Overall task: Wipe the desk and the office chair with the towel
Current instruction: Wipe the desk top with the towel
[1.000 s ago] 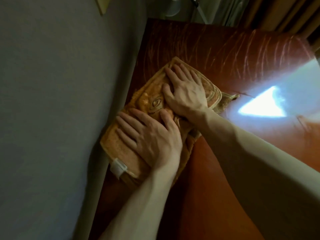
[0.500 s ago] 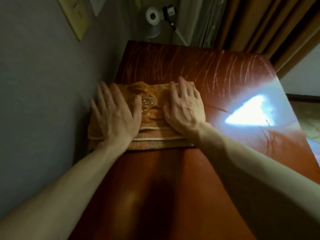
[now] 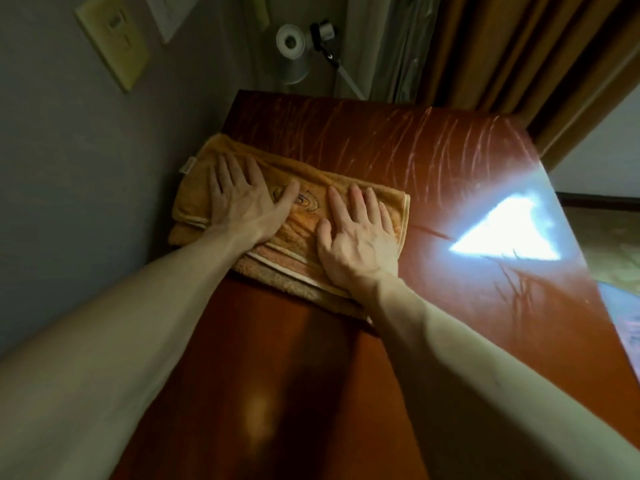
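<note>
Head view: I have the left hand (image 3: 242, 206) and right hand (image 3: 356, 237) flat, fingers straight, pressing the folded towel (image 3: 301, 220) onto the desk (image 3: 415, 150) beside the wall (image 3: 86, 202). The towel's long axis runs from the wall rightward (skewed slightly toward me), with the right hand nearer the bare stretch.

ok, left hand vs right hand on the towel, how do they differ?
Left hand presses the end of the towel by the wall; right hand presses the end toward the middle of the desk. Left hand's thumb splays wide; right hand's thumb lies close beside its index finger. Both lie flat, fingers straight.
</note>
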Motion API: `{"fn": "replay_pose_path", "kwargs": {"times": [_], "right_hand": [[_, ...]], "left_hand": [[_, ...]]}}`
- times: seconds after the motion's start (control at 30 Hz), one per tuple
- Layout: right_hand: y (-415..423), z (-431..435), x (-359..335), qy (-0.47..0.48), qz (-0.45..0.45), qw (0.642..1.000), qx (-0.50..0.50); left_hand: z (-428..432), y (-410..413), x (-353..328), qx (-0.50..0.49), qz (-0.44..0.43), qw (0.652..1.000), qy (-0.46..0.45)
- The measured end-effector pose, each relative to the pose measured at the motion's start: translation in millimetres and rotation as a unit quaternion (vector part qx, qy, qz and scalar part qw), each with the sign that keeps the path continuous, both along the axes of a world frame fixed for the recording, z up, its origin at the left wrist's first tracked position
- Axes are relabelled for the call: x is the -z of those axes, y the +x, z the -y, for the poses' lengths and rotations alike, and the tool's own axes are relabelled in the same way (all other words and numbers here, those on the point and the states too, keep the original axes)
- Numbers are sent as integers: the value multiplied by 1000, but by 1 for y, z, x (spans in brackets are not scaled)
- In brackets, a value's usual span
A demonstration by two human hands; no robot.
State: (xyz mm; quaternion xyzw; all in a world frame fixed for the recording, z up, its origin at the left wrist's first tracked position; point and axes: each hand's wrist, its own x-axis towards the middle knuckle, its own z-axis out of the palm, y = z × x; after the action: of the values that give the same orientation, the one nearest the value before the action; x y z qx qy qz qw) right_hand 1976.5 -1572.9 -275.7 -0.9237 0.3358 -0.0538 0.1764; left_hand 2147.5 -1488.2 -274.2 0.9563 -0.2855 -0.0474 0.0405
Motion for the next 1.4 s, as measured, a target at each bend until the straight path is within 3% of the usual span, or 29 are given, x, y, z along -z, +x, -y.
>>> {"fn": "replay_pose_path", "kwargs": {"times": [0.33,0.57,1.4], "right_hand": [[-100,30,1,-4,-15,987,163],[-189,78,-1,-9,-43,976,213],[-196,97,15,-44,24,981,185]], "left_hand": [[91,-86,-5,177,23,984,28],[158,-169,3,243,26,970,4],[163,-181,1,204,26,978,-23]]}}
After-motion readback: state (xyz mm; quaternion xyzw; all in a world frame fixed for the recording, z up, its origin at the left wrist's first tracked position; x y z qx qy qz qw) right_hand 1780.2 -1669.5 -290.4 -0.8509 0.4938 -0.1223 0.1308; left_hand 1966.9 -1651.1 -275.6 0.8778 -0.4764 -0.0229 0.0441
